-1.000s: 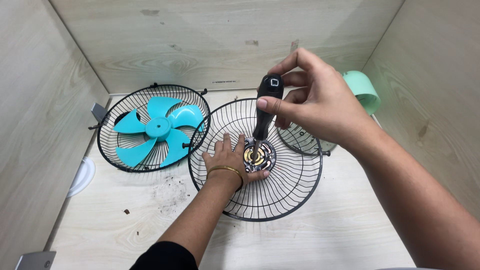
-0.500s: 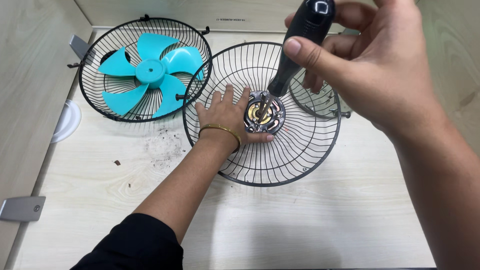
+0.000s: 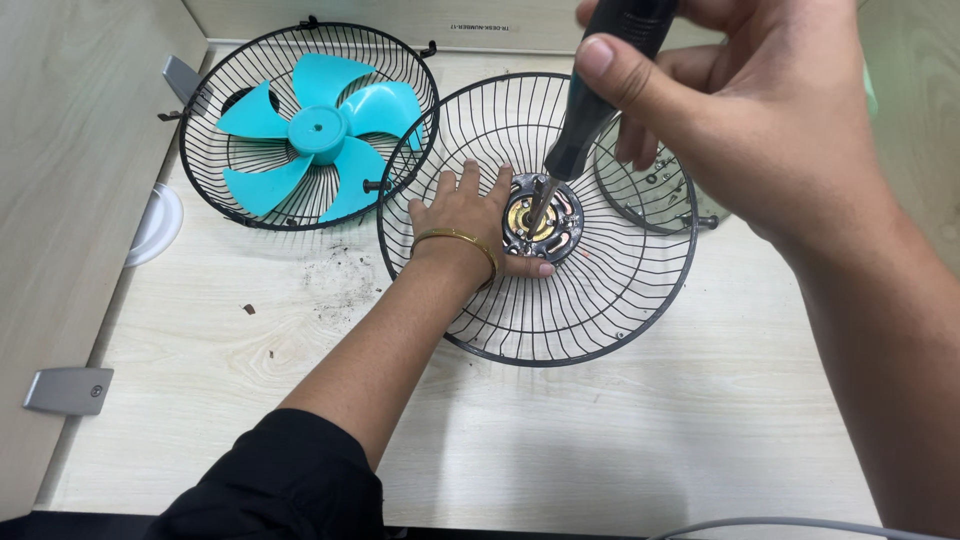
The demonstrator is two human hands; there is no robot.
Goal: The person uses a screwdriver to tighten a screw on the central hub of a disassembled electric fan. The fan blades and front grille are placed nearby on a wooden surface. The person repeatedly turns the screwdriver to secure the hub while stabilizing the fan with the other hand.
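Bright, even overhead light fills the pale wooden bench (image 3: 620, 430), casting only soft, faint shadows under the black wire fan guard (image 3: 537, 218) and the left forearm, with no harsh glare, while the near right hand (image 3: 745, 110) looms slightly soft and enlarged.

My right hand (image 3: 730, 120) runs off the top edge at twelve o'clock, so the top of the black screwdriver (image 3: 590, 110) handle is cut off and my fingers wrapped behind it are hidden. The screwdriver's tip is too small to make out where it meets the motor hub (image 3: 543, 218). My left hand (image 3: 470, 225) covers the hub's nine o'clock side and the wires of the fan guard (image 3: 540, 320) beneath my palm. At three o'clock, my right hand hides most of a smaller wire piece (image 3: 650, 195); I cannot tell what it is. My right forearm leaves the frame at four o'clock.
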